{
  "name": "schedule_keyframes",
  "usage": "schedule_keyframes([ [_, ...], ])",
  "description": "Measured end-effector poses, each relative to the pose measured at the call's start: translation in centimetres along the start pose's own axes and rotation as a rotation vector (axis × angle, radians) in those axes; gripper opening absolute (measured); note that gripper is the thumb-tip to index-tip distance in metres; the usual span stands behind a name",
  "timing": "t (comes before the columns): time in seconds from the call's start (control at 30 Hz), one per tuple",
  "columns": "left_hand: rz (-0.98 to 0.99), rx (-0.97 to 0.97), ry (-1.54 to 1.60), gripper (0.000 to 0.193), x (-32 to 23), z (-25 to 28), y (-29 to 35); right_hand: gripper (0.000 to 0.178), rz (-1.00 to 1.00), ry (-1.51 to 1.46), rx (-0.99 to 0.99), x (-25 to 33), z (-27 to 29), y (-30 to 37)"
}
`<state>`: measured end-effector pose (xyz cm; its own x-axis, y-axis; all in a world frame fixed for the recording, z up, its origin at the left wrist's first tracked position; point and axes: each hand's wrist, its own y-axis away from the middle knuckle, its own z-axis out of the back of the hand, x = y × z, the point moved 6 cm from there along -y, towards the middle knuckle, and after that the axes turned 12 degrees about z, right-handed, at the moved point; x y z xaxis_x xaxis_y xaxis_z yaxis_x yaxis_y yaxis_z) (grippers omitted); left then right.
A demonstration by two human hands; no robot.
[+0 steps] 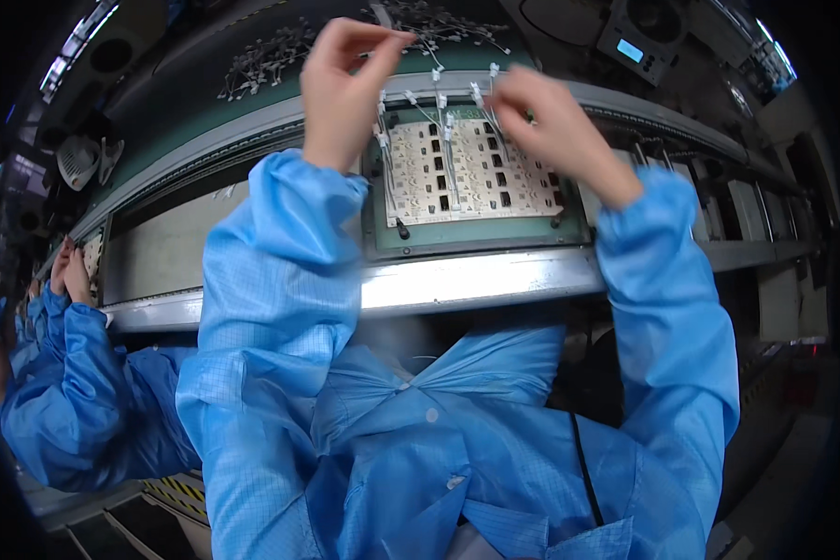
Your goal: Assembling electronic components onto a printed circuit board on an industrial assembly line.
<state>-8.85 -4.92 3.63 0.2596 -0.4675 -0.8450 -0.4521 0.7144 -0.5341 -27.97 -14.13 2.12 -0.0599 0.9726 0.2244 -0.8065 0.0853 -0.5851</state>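
Note:
A pale circuit board (473, 191) with rows of black components sits in a green carrier (476, 238) in front of me. Several thin cables with white connectors (447, 126) stand up from the board and lean over its far edge. Above the board's far left corner is my left hand (345, 89); its thumb and forefinger are pinched together beside a tangle of cables. What they hold is too small to make out. My right hand (551, 121), slightly blurred, is over the board's far right part with its fingers curled in next to the white connectors. Its fingertips' contents are hidden.
Loose white-ended cables (271, 61) lie heaped on the green surface beyond the conveyor. A metal rail (481, 283) runs along the near side. At the left, another person's hands (73, 271) work over the same line. A device with a lit screen (630, 49) stands far right.

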Motion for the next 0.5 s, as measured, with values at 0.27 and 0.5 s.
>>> schedule_keyframes([
  [0.27, -0.49, 0.016, -0.643, 0.013, -3.2, -4.1, 4.6, 0.044, -0.344, 0.251, 0.107, -7.0, -4.8, -7.9],
  [0.5, -0.332, 0.146, -0.702, 0.008, -1.4, -3.2, 3.9, 0.04, -0.435, 0.443, 0.237, -9.9, -7.2, -7.9],
])
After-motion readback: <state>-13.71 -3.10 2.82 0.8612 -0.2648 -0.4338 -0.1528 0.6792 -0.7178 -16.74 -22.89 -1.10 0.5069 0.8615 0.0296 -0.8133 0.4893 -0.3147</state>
